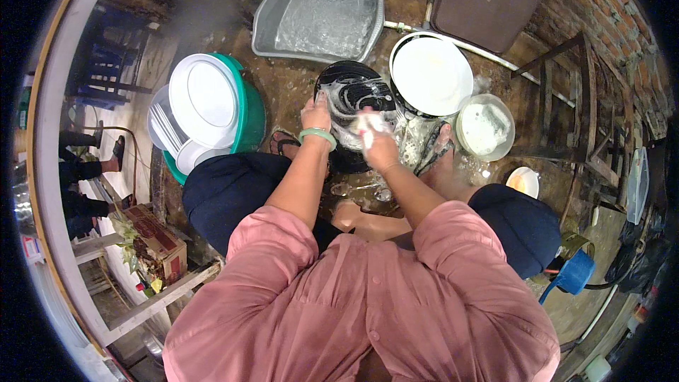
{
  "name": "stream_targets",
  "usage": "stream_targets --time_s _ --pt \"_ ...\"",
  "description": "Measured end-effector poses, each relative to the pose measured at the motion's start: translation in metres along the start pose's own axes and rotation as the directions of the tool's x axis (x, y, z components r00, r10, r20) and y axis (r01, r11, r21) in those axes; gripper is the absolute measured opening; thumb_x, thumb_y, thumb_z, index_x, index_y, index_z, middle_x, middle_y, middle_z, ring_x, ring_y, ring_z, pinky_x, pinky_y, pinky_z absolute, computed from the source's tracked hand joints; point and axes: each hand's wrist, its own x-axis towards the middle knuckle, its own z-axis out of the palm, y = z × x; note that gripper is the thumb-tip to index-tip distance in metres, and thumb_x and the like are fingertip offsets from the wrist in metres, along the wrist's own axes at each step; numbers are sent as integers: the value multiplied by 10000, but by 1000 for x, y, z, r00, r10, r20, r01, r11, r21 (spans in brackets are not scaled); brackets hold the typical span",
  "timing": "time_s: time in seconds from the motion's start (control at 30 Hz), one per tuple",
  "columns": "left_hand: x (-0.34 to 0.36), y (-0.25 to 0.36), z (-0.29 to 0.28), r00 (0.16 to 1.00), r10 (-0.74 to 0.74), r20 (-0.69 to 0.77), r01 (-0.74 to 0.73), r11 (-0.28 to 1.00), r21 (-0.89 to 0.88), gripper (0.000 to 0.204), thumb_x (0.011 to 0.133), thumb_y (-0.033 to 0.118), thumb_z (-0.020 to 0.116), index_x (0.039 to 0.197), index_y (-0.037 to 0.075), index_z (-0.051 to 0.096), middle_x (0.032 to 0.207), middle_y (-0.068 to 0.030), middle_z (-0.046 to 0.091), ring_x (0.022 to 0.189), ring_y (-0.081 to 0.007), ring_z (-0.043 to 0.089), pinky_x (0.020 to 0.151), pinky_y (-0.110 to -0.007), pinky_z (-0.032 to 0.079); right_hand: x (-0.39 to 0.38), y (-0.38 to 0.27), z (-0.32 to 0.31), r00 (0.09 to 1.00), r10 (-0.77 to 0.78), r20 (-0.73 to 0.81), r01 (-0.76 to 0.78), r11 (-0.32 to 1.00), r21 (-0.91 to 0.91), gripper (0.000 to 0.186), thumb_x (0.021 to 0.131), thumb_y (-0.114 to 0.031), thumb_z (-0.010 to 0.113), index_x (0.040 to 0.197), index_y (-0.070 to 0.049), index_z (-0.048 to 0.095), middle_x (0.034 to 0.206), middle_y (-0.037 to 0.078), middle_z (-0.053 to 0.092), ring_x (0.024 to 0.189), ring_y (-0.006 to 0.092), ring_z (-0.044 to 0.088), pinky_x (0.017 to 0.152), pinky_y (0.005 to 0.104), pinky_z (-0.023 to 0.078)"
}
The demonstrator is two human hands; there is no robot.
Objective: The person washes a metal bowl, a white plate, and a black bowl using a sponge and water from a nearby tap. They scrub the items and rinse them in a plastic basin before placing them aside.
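Observation:
Between my feet is a dark, round-edged dish (pixel 343 79), streaked with white suds; whether it is a tray or a pan I cannot make out. My left hand (pixel 317 114), with a pale green bangle at the wrist, grips its left side. Against its lower right my right hand (pixel 382 150) presses a white, foamy scrubber (pixel 370 124), blurred by motion. Just right of the dish, a large white plate (pixel 431 74) lies on a dark round vessel. A bowl of suds (pixel 485 127) stands beside it.
A grey basin (pixel 318 48) catches running water at the back. On the left, a green tub (pixel 249 110) holds several white plates (pixel 204 100). A small white bowl (pixel 522 182) and a blue dipper (pixel 574 273) are at right. Wooden frames (pixel 548 85) stand by the brick wall.

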Motion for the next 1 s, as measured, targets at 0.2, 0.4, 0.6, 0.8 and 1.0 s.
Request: stream_targets --time_s 0.2,0.4,0.6,0.8,1.0 --pt "-42 6 19 912 150 381 -363 729 581 427 822 330 475 941 -74 545 883 -259 568 828 -326 550 772 -342 404 38 43 -28 882 127 -454 -194 976 -104 532 836 -263 402 1321 -128 231 1317 155 299 1206 359 260 983 462 195" --pt "34 -1 -5 986 25 162 -115 810 575 439 847 323 412 969 -78 540 949 -251 563 864 -306 548 769 -340 405 -3 -19 -20 929 -352 114 365 923 -122 636 796 -430 439 1325 -153 220 1386 98 160 1280 279 123 1039 417 100" --pt "65 -29 -45 768 -596 237 631 768 -114 638 844 535 273 1222 35 392 1200 -128 457 1075 -282 442 864 -444 351 5 -4 -40 948 -234 218 279 937 -208 431 688 -69 544 1108 -154 506 1001 148 550 856 304 552 748 394 455" --pt "94 -71 -53 923 -334 190 296 933 206 541 853 438 393 1199 23 402 1141 -114 497 967 -243 514 837 -407 401 53 2 -77 935 342 -98 -225 781 583 384 781 -356 574 922 2 581 778 182 605 688 297 577 637 335 444" --pt "-12 36 17 936 -327 128 325 945 33 536 844 402 436 1116 -58 461 1061 -182 537 871 -263 541 753 -378 432 49 55 -61 750 360 -554 -357 926 119 448 807 -239 511 1100 92 438 787 278 566 781 383 552 666 419 435"
